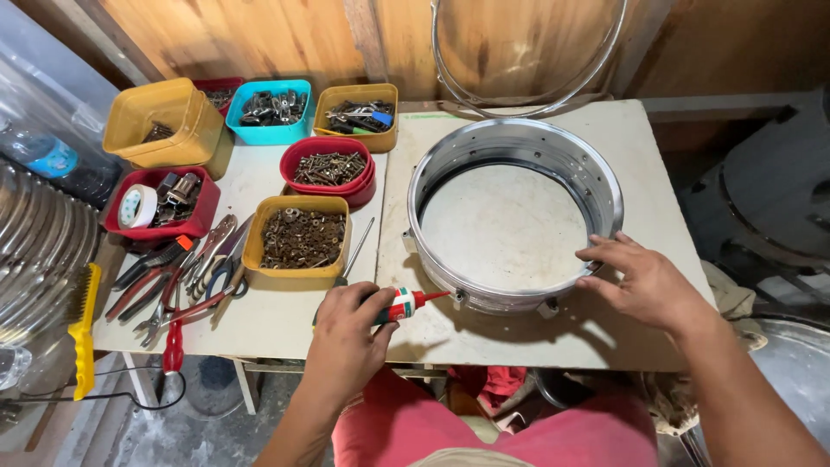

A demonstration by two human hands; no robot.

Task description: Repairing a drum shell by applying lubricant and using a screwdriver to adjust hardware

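The metal hoop (527,60) is cut off at the top (tube (399,305) perhaps glue, half hidden).

Glue tube (399,304): white and green body, red nozzle. Drum shell (515,223): silver metal. Tubs: yellow (162,123), turquoise (271,112), mustard (357,116), red (328,169). Tabletop (657,173): off-white. Wire brush (83,333): yellow handle. Shorts (406,428): pink-red.
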